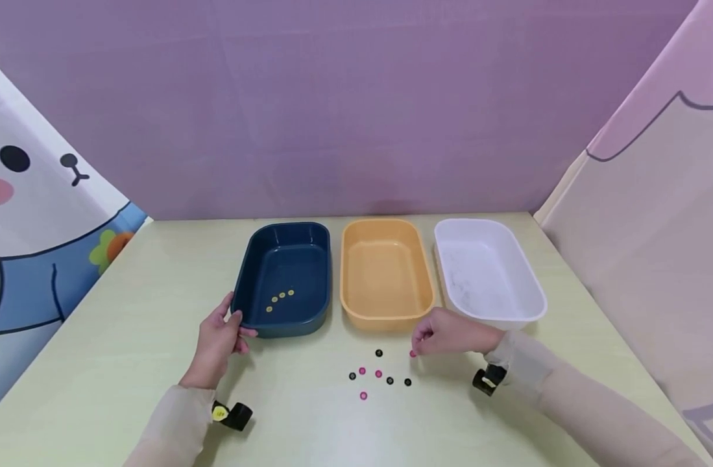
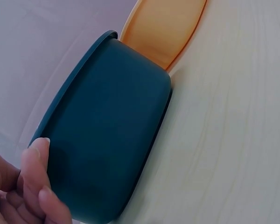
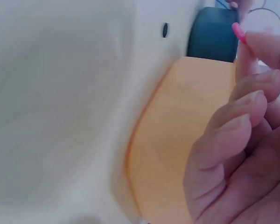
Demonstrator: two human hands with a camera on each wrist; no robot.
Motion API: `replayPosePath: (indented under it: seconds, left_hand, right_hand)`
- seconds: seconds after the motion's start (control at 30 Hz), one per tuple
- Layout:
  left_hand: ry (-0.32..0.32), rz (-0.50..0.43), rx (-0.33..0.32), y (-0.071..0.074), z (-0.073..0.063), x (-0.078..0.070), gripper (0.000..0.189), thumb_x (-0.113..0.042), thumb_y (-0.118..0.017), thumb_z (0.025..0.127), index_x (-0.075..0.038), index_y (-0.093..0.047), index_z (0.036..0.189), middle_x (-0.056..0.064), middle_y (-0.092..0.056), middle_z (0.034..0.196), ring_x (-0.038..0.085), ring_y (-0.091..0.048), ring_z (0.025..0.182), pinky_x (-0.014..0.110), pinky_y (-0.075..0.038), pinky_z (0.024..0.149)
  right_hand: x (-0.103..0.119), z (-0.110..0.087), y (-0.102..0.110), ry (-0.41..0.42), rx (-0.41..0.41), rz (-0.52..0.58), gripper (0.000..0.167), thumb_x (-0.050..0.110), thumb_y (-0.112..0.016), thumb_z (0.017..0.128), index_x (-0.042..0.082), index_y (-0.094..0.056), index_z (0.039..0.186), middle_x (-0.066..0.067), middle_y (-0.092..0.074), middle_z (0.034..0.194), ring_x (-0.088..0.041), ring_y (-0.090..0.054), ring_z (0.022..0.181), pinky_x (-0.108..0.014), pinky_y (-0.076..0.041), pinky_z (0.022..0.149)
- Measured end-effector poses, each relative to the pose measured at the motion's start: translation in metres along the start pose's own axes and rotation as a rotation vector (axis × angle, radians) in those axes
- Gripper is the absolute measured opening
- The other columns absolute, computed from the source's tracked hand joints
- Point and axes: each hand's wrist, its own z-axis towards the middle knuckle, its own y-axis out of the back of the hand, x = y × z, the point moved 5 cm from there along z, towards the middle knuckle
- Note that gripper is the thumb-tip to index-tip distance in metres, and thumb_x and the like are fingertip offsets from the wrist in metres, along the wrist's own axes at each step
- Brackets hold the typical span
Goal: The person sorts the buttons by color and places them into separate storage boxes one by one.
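My left hand (image 1: 216, 338) holds the near left corner of the dark blue tray (image 1: 318, 318), its fingers against the outer wall (image 2: 102, 121) in the left wrist view. Inside that tray lie several small yellow buttons (image 1: 282, 295). Near the front right corner of the orange tray (image 1: 387, 318), my right hand (image 1: 455, 332) pinches a small pink button (image 3: 239, 31) between thumb and index finger, the other fingers curled. Loose on the table beside it are black buttons (image 1: 390, 381) and pink buttons (image 1: 378, 373).
A white tray (image 1: 490, 279) stands at the right end of the row, behind my right wrist. The pale wooden table (image 1: 309, 415) ends at a purple cloth (image 1: 356, 130) at the back, with printed cloths on both sides.
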Motion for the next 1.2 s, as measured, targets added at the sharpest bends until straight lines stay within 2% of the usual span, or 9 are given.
replayPosePath:
  seconds: [0.3,0.5,0.63,0.8,0.97,1.1,1.2]
  left_hand:
    - [-0.002,0.001,-0.012,0.000,0.000,0.001,0.056,-0.011,-0.032,0.104,-0.012,-0.007,0.155,-0.004,-0.063,0.060,0.007,-0.050,0.040,0.020,-0.045,0.045]
    - [-0.003,-0.002,-0.015,0.000,0.000,0.001,0.056,-0.011,-0.032,0.104,-0.012,-0.008,0.155,-0.005,-0.062,0.059,0.007,-0.050,0.039,0.020,-0.045,0.045]
    - [-0.004,-0.009,-0.014,-0.001,0.000,0.000,0.056,-0.010,-0.031,0.104,-0.012,-0.008,0.155,-0.005,-0.062,0.059,0.006,-0.050,0.039,0.020,-0.045,0.044]
    - [-0.005,-0.016,-0.018,0.000,0.001,0.002,0.055,-0.011,-0.032,0.104,-0.012,-0.009,0.155,-0.006,-0.062,0.058,0.006,-0.050,0.039,0.020,-0.044,0.044]
    - [-0.007,-0.007,-0.021,-0.001,0.000,0.002,0.055,-0.010,-0.032,0.104,-0.011,-0.009,0.155,-0.006,-0.062,0.057,0.006,-0.050,0.039,0.020,-0.044,0.045]
    - [-0.006,-0.008,-0.020,-0.002,-0.001,0.002,0.055,-0.010,-0.032,0.104,-0.011,-0.010,0.155,-0.005,-0.062,0.057,0.007,-0.050,0.039,0.020,-0.044,0.045]
    - [-0.012,-0.019,-0.023,-0.002,-0.001,0.002,0.055,-0.010,-0.032,0.104,-0.011,-0.010,0.155,-0.005,-0.061,0.057,0.007,-0.050,0.039,0.020,-0.044,0.044]
  right_hand:
    - [0.003,0.011,0.014,-0.050,-0.022,0.040,0.010,0.006,-0.064,0.084,0.001,-0.072,0.083,-0.007,-0.071,0.083,-0.006,-0.038,0.057,-0.020,-0.032,0.053]
    - [0.005,0.019,0.026,-0.076,-0.062,0.034,0.012,0.004,-0.061,0.083,0.004,-0.072,0.082,-0.006,-0.072,0.084,-0.008,-0.046,0.063,-0.022,-0.039,0.059]
    - [0.005,0.025,0.034,-0.089,-0.073,0.039,0.011,0.003,-0.061,0.083,0.000,-0.072,0.082,-0.007,-0.071,0.084,-0.010,-0.048,0.064,-0.025,-0.040,0.062]
    - [0.005,0.041,0.046,-0.160,-0.069,0.030,0.011,0.004,-0.061,0.084,0.000,-0.071,0.080,-0.004,-0.071,0.082,-0.007,-0.044,0.057,-0.024,-0.038,0.058]
    - [0.009,0.060,0.061,-0.218,-0.068,0.014,0.012,0.007,-0.062,0.084,0.000,-0.071,0.084,-0.002,-0.066,0.073,-0.005,-0.036,0.049,-0.020,-0.031,0.048]
    - [0.012,0.073,0.069,-0.231,-0.059,0.024,0.013,0.006,-0.061,0.084,0.000,-0.072,0.084,0.005,-0.057,0.063,-0.005,-0.036,0.049,-0.019,-0.029,0.047]
    - [0.014,0.083,0.073,-0.253,-0.027,0.048,0.014,0.007,-0.061,0.084,-0.002,-0.072,0.086,0.006,-0.051,0.059,-0.005,-0.036,0.049,-0.019,-0.029,0.047]
